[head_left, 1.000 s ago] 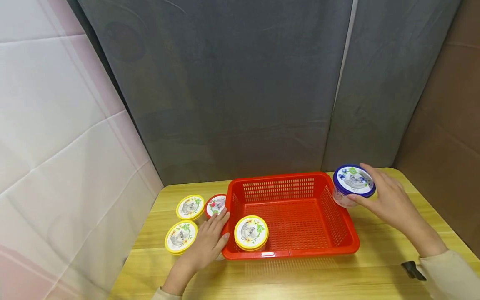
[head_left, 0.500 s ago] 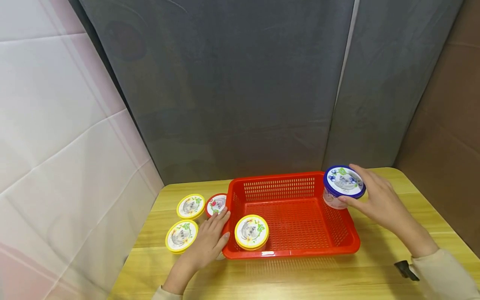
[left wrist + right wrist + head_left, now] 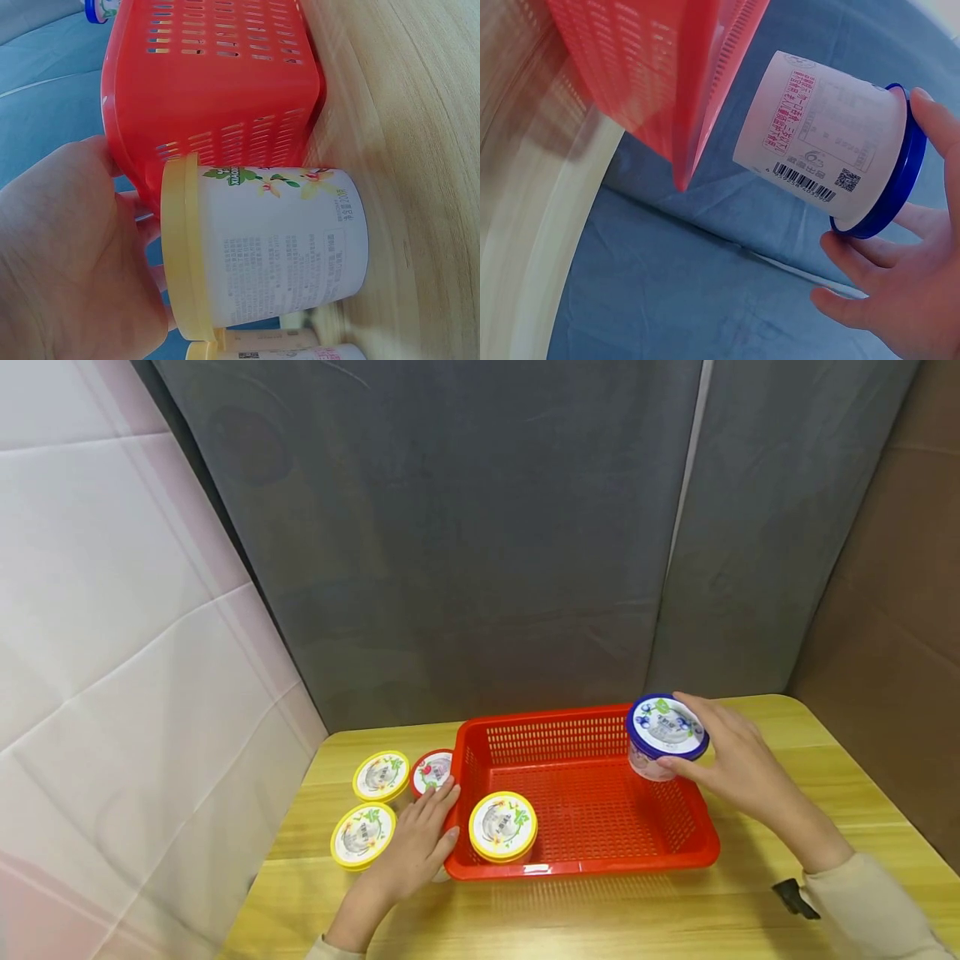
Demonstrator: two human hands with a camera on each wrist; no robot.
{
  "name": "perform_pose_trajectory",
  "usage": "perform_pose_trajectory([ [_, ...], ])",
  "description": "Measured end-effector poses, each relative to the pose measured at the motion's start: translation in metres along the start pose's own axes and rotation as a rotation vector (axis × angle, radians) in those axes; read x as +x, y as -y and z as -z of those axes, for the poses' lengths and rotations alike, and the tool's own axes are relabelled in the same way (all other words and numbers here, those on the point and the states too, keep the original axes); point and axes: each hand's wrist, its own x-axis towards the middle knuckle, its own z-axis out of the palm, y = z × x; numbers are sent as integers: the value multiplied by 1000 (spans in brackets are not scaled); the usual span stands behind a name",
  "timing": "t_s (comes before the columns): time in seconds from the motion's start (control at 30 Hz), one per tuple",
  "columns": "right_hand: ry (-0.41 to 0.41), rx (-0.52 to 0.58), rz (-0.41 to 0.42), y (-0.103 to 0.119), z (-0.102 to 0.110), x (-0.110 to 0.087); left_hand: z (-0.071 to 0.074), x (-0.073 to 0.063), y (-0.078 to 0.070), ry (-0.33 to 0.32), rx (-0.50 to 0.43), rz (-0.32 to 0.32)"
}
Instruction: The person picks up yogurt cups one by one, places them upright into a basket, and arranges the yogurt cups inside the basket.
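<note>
A blue-lidded tub (image 3: 667, 727) is gripped at its lid by the right hand (image 3: 738, 768), thumb on the near side and fingers on the far side. It is held up, apart from the rim, at the end of a red basket (image 3: 577, 867) nearest that hand. Blueberries and leaves are printed on the lid; a barcode is shown on the wall in the right wrist view. The basket's opposite end is touched by the left hand (image 3: 416, 839), its fingers laid out nearly straight, with nothing grasped.

Just inside the basket, to the right of the left hand, a yellow-lidded tub (image 3: 503, 827) is seated. Beyond the left fingertips, a red-lidded tub (image 3: 432, 770) is partly covered by them. To that hand's left, a far yellow-lidded tub (image 3: 381, 777) and a near yellow-lidded tub (image 3: 363, 835) are set close together. Beneath both hands, a wooden table (image 3: 600, 918) is seen, backed beyond them by a grey cloth (image 3: 487, 543). A light sleeve (image 3: 870, 906) is worn behind the right hand.
</note>
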Motion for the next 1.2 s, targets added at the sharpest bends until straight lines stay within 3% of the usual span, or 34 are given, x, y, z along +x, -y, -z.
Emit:
perform_pose_trajectory([
  [1.2, 132, 57, 4, 24, -34, -1, -2, 0, 1, -8, -7, 9],
])
